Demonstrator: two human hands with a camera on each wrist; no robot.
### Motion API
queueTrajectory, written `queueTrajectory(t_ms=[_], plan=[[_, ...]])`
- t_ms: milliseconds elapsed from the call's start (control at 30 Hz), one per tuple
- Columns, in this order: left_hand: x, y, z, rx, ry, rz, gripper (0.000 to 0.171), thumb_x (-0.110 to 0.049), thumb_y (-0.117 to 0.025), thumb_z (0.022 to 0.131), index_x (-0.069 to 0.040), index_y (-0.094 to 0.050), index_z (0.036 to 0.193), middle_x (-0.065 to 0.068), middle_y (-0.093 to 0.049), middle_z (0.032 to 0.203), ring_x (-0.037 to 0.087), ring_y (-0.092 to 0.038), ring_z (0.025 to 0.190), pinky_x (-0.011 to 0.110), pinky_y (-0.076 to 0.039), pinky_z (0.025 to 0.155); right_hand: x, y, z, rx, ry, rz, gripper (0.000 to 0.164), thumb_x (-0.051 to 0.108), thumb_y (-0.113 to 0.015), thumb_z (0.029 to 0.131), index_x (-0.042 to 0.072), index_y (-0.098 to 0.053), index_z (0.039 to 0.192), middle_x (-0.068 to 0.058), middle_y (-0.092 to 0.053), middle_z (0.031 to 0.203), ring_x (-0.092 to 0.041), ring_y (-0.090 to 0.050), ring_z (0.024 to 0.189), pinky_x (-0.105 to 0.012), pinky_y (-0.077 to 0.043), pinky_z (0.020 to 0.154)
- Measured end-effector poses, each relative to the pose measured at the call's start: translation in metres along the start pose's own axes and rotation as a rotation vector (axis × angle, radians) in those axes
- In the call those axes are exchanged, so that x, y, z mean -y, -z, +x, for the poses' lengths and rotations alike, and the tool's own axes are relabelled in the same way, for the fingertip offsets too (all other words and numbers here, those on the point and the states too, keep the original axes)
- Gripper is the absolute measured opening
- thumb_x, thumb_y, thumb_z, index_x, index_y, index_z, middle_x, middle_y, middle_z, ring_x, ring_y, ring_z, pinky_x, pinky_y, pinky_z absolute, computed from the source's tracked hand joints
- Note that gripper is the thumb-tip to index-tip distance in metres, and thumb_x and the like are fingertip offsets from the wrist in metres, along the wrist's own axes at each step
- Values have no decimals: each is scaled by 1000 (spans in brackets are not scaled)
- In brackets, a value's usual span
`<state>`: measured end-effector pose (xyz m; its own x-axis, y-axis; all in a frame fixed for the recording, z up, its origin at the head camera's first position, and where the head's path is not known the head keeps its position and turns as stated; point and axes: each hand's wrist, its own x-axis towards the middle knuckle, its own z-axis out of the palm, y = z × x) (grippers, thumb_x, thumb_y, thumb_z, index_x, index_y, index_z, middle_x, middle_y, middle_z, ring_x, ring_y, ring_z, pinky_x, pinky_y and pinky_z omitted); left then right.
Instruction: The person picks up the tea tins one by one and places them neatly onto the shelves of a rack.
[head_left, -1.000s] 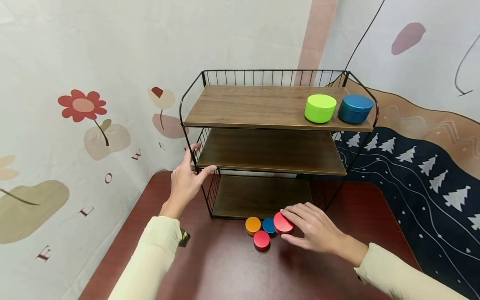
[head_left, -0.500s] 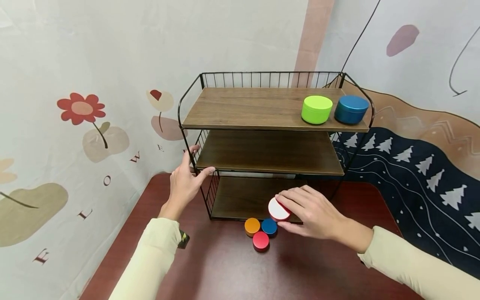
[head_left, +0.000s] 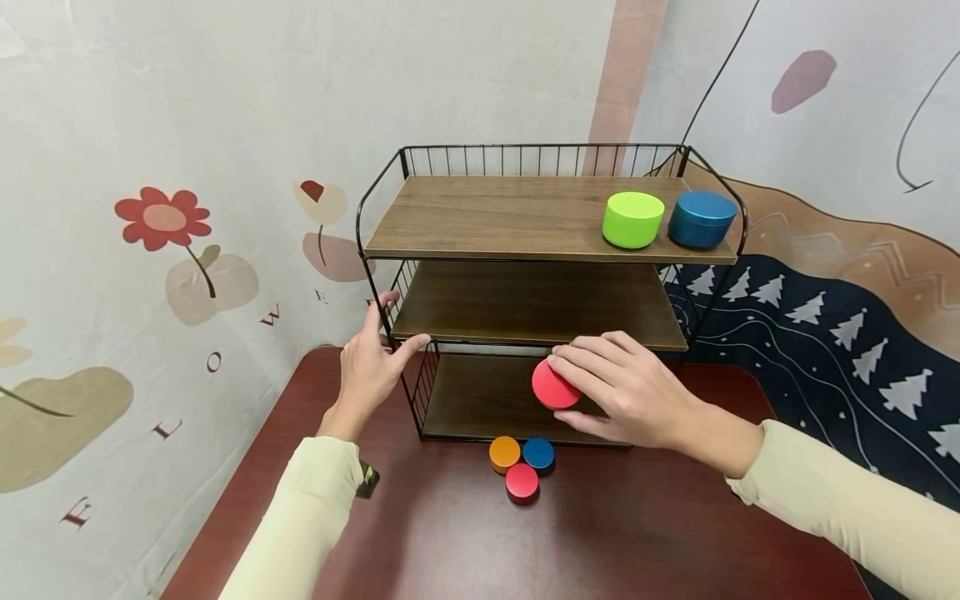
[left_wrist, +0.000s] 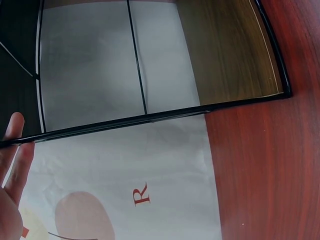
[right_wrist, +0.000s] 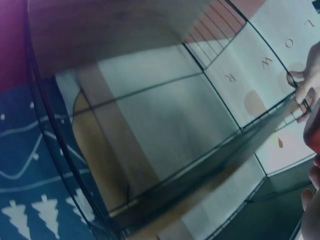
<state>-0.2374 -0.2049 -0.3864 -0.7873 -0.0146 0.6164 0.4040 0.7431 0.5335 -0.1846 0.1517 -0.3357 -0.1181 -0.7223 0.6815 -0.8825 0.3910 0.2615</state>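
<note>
My right hand [head_left: 630,387] holds a red round tin [head_left: 555,384] by its sides, lifted in front of the rack's bottom shelf. In the right wrist view the red tin [right_wrist: 312,131] shows at the right edge beside blurred fingertips. My left hand [head_left: 367,362] grips the left side of a three-tier rack [head_left: 525,329], thumb on the middle board's front edge and fingers around the wire side. The left wrist view shows fingers of my left hand [left_wrist: 15,170] at the black frame. On the table before the rack, an orange tin [head_left: 505,453], a blue tin [head_left: 538,453] and another red tin [head_left: 522,482] sit clustered.
A lime green tin [head_left: 633,220] and a larger blue tin [head_left: 702,219] stand at the right end of the top shelf [head_left: 487,212]. The rack stands at the back of a reddish-brown table [head_left: 600,533], near printed cloth [head_left: 487,67] hanging behind.
My right hand has lifted the red tin up and away from the cluster toward the bottom shelf, tilting its top toward the camera. My left hand stays on the rack.
</note>
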Motion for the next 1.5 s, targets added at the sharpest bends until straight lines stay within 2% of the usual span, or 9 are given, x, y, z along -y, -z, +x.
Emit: queueTrajectory(t_ms=[300,333,467,533,700,900,1267,1433,1500], plan=[[0,0,0,3,0,6,75,-38,-84,80,-21,-47,142,7,-68,77,13,-43,44,38,-36,55,-19,16,15,-35,15,-79,51,42,-62,95,0,-67,125,-16,-69,118,-32,-64,105,-47,-49,84],[0,0,0,5,4,5,75,-38,-84,80,-21,-47,142,6,-65,69,14,-43,44,38,-36,55,-21,17,17,-37,15,-86,51,42,-62,95,0,-67,125,-16,-69,119,-32,-64,105,-47,-49,85],[0,0,-1,10,11,4,75,-38,-84,80,-21,-47,142,4,-61,64,15,-44,45,39,-36,55,-27,22,22,-48,14,-104,51,41,-62,95,0,-67,125,-17,-69,119,-33,-63,105,-48,-48,85],[0,0,-1,13,16,2,75,-39,-84,80,-21,-47,142,3,-54,54,16,-44,44,39,-36,55,-29,25,25,-54,17,-111,51,41,-63,94,0,-67,125,-17,-69,119,-33,-63,105,-48,-48,85],[1,-1,-1,10,9,-1,74,-39,-84,80,-21,-47,142,1,-53,54,16,-43,43,38,-35,54,-34,30,33,-67,20,-120,52,41,-63,94,-1,-66,125,-17,-69,119,-34,-63,104,-49,-48,85],[2,-1,-2,8,-5,1,75,-38,-83,81,-20,-47,143,-3,-40,44,15,-37,39,36,-31,49,-40,37,41,-71,9,-119,53,42,-62,95,-2,-65,126,-18,-68,120,-35,-62,107,-50,-46,87],[1,-1,-1,7,-15,-5,74,-37,-83,81,-19,-47,143,-4,-45,47,14,-39,40,36,-33,50,-51,48,58,-122,-11,-168,54,43,-61,96,-2,-65,125,-19,-68,119,-37,-61,107,-53,-45,87],[0,-1,-1,-2,-19,-6,74,-37,-84,80,-19,-47,143,0,-53,53,12,-41,41,36,-34,51,-57,51,65,-126,-31,-175,55,45,-58,97,-1,-65,126,-18,-68,120,-38,-60,108,-54,-44,89],[0,-1,-1,-4,-23,-7,74,-36,-84,80,-19,-47,142,3,-61,63,12,-42,42,37,-35,52,-59,52,67,-123,-38,-182,55,45,-57,97,-1,-64,127,-18,-68,120,-37,-60,108,-55,-43,90]])
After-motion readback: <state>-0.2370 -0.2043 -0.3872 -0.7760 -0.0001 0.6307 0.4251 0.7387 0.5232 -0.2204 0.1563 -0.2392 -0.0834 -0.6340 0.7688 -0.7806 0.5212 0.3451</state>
